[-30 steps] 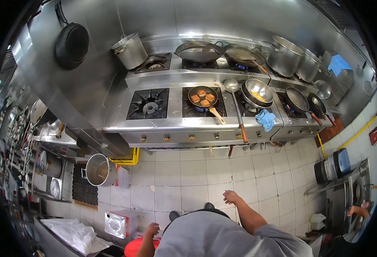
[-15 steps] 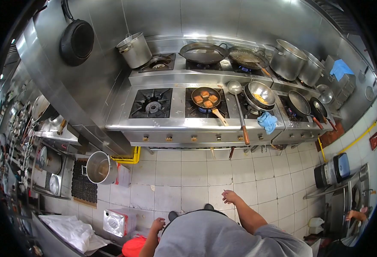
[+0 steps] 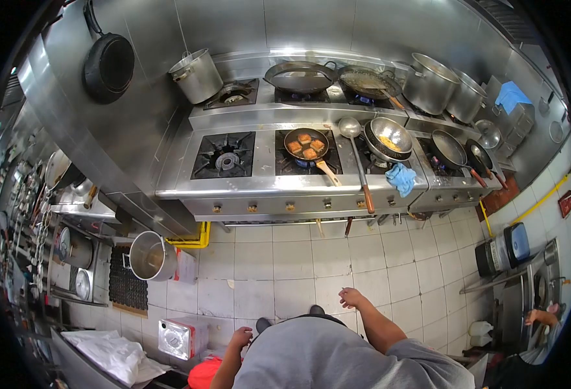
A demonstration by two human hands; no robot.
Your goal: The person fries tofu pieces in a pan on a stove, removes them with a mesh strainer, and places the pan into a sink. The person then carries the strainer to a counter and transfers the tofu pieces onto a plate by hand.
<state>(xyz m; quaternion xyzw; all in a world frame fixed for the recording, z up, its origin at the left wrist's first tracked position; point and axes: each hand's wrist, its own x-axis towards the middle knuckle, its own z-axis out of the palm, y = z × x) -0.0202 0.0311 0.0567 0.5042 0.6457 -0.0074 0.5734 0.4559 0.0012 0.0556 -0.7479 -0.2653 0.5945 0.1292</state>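
Observation:
My right hand (image 3: 350,297) hangs over the floor in front of the stove, fingers loosely apart, holding nothing. Low by my side is my left hand (image 3: 240,338), also without anything in it, its fingers loosely bent. Both are well away from the stove. On a front burner, a frying pan (image 3: 296,155) with a pale wooden handle (image 3: 327,172) holds several browned square pieces (image 3: 309,153). To its right lies a long ladle (image 3: 356,155) with a wooden handle. Beside that, a metal bowl (image 3: 395,133) with yellow food rests in a dark wok.
A blue cloth (image 3: 401,179) lies at the stove's front edge. Large pots (image 3: 432,84) and a wide pan (image 3: 300,81) stand on the rear burners. A deep pot (image 3: 149,255) stands at left, near a square tin (image 3: 176,338). Another person's arm (image 3: 542,317) shows at far right.
The view has shifted slightly, so the stove sits a little further left in it. My hands stay low and hold nothing in both frames.

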